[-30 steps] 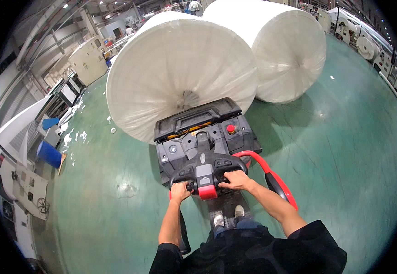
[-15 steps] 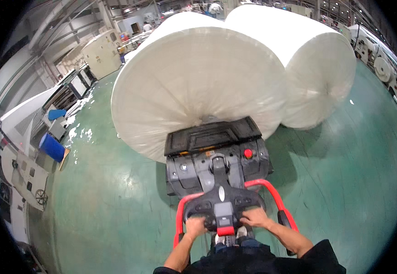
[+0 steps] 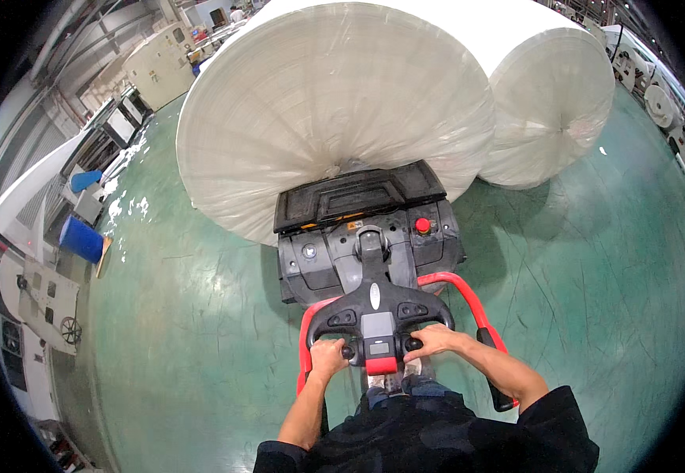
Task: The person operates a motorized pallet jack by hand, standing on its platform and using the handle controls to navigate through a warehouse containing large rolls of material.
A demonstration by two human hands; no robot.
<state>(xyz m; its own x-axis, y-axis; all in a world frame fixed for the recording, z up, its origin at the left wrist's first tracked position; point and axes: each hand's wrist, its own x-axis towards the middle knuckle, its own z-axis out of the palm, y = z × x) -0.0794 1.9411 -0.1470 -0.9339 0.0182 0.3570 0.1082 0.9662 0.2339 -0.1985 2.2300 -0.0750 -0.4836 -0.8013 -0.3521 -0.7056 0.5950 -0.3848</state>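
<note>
I stand behind a dark grey electric pallet truck [image 3: 327,264] with curved red side rails [image 3: 478,303]. Its black tiller handle [image 3: 373,303] points back at me and carries a small display and a red end button [image 3: 381,366]. My left hand [image 3: 329,358] is closed round the handle's left grip, thumb at the black knob. On the right grip, my right hand [image 3: 435,340] is closed the same way. Directly ahead of the truck rises a huge wrapped white roll [image 3: 335,94], its round end facing me. The truck's forks are out of sight.
A second white roll [image 3: 551,110] lies alongside on the right. Machines line the right wall. At left are a blue drum [image 3: 84,240] on a wooden board, white scraps [image 3: 139,206] on the green floor, a machine with a handwheel [image 3: 70,330] and a beige cabinet [image 3: 160,69].
The truck and both rolls now sit higher and slightly left in the picture. My hands have shifted up with the handle and keep their grip.
</note>
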